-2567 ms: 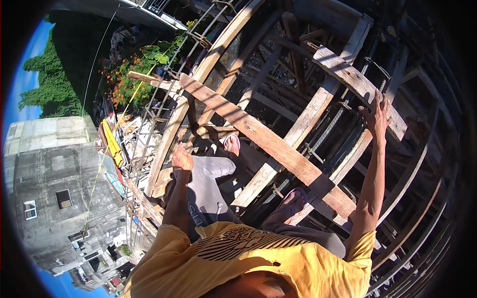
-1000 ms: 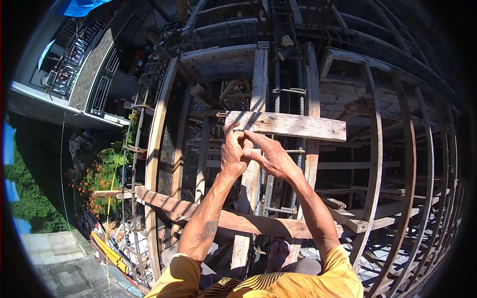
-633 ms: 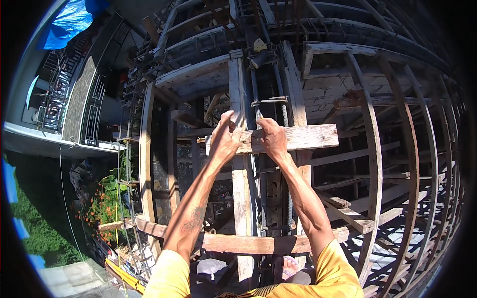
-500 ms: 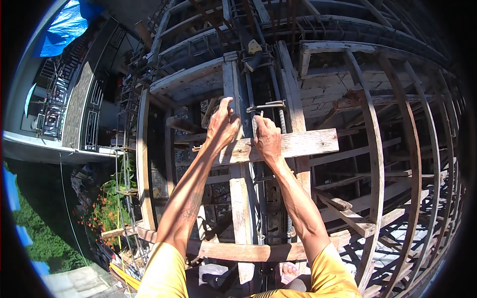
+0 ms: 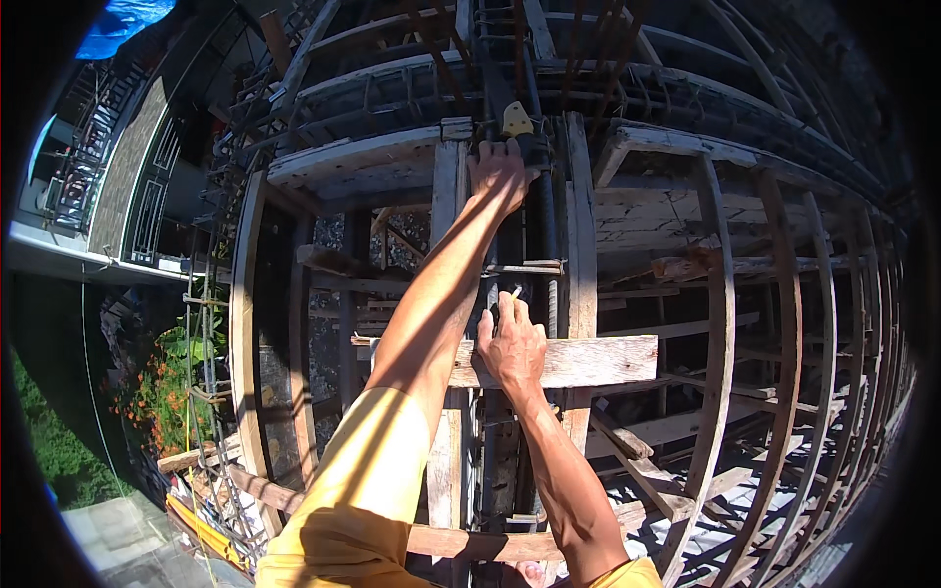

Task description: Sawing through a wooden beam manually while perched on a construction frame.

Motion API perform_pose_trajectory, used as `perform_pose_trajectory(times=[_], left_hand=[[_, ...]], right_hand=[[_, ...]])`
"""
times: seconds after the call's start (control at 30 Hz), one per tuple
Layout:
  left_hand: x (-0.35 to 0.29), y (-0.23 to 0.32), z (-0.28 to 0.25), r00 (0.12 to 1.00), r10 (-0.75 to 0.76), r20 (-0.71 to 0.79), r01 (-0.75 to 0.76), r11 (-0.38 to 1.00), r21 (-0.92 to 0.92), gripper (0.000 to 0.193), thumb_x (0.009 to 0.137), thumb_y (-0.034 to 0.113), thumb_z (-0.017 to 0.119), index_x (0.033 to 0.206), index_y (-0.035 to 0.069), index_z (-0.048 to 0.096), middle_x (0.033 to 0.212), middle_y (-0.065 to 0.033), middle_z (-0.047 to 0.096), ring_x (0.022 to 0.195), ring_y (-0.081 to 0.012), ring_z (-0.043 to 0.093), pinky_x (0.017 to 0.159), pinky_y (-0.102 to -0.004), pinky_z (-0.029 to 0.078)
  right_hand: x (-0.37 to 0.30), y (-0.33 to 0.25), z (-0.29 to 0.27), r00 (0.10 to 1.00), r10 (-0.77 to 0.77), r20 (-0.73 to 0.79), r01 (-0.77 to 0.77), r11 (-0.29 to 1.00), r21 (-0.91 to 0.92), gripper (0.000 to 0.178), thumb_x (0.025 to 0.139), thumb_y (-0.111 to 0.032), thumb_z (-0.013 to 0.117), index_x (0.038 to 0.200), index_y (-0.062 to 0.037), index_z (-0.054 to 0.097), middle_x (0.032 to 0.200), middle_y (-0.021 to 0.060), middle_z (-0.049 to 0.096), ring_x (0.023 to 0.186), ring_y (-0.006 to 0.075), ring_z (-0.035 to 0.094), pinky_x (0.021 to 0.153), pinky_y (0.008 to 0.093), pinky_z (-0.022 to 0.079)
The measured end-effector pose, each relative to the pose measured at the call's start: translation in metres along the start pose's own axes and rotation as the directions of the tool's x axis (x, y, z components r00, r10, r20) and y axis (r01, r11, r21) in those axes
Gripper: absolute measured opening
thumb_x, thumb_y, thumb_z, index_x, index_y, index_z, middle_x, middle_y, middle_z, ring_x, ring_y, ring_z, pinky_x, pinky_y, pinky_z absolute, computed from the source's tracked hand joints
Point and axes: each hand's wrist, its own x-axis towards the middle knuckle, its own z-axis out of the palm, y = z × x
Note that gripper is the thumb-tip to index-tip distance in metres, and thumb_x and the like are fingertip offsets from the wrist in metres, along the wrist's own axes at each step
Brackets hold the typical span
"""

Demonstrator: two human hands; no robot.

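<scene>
My left hand (image 5: 500, 176) reaches far forward, fingers extended and thumb apart, at the dark grip of what looks like a handsaw (image 5: 518, 120) with a yellow section. I cannot see it closed around the grip. My right hand (image 5: 514, 345) is closed, with a short pale stick (image 5: 517, 293) poking up between its fingers; its kind is too small to tell. That hand rests on a short wooden plank (image 5: 603, 361), which lies crosswise over two long timbers. Beyond it, a thin metal bar (image 5: 524, 269) crosses the gap between the timbers.
Long timbers (image 5: 582, 225) flank a dark channel with steel bars. A curved wooden crosspiece (image 5: 470, 542) spans close to my body. Open timber framing (image 5: 720, 333) fills the right side. Tied rebar (image 5: 208, 323) stands at left, above a drop to grass (image 5: 59, 441).
My left hand has left the area above the plank and moved forward to the saw's grip. My right hand stays at the plank with the pale stick. The view has shifted somewhat.
</scene>
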Motion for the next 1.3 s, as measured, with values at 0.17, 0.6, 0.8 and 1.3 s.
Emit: perform_pose_trajectory(times=[0.17,0.6,0.8,1.3], left_hand=[[0.023,0.007,0.005,0.998,0.004,0.066,-0.011,0.993,0.118,0.051,0.082,0.033,0.072,0.116,-0.003,0.061,0.116,-0.0234,0.063,0.112,-0.038,0.058,0.085,-0.0579,0.048],[-0.202,-0.002,-0.227,0.988,-0.152,0.042,0.129,0.622,-0.772,0.05,0.08,0.022,0.073,0.119,-0.003,0.054,0.108,-0.0198,0.059,0.103,-0.0264,0.06,0.089,-0.0368,0.048],[-0.382,0.043,-0.316,0.859,-0.373,0.351,0.509,0.546,-0.665,0.047,0.081,0.021,0.071,0.118,0.001,0.051,0.093,-0.0184,0.063,0.086,-0.0413,0.064,0.076,-0.0455,0.051],[-0.503,0.005,-0.325,0.502,-0.716,0.484,0.776,0.126,-0.618,0.074,0.092,0.054,0.063,0.143,0.003,0.044,0.076,-0.012,0.069,0.083,-0.027,0.068,0.081,-0.0433,0.05]], right_hand=[[0.004,0.006,-0.002,0.999,-0.002,0.038,0.004,0.998,-0.057,0.025,0.094,-0.024,0.058,0.112,-0.0074,0.062,0.101,0.0136,0.066,0.083,0.035,0.065,0.073,0.0447,0.048],[0.007,-0.001,0.002,0.99,0.071,0.126,-0.05,0.985,-0.166,0.029,0.096,-0.033,0.054,0.111,-0.01,0.063,0.105,0.0171,0.066,0.087,0.0434,0.065,0.077,0.0519,0.051],[0.002,0.007,0.007,0.999,-0.036,-0.016,0.033,0.987,-0.155,0.038,0.099,-0.037,0.05,0.121,-0.0093,0.063,0.111,0.016,0.066,0.097,0.0399,0.065,0.083,0.0495,0.052],[-0.013,-0.015,0.026,0.996,0.038,-0.078,-0.061,0.944,-0.325,0.055,0.096,-0.05,0.051,0.131,-0.0071,0.057,0.12,0.0182,0.063,0.108,0.0366,0.062,0.092,0.0481,0.042]])
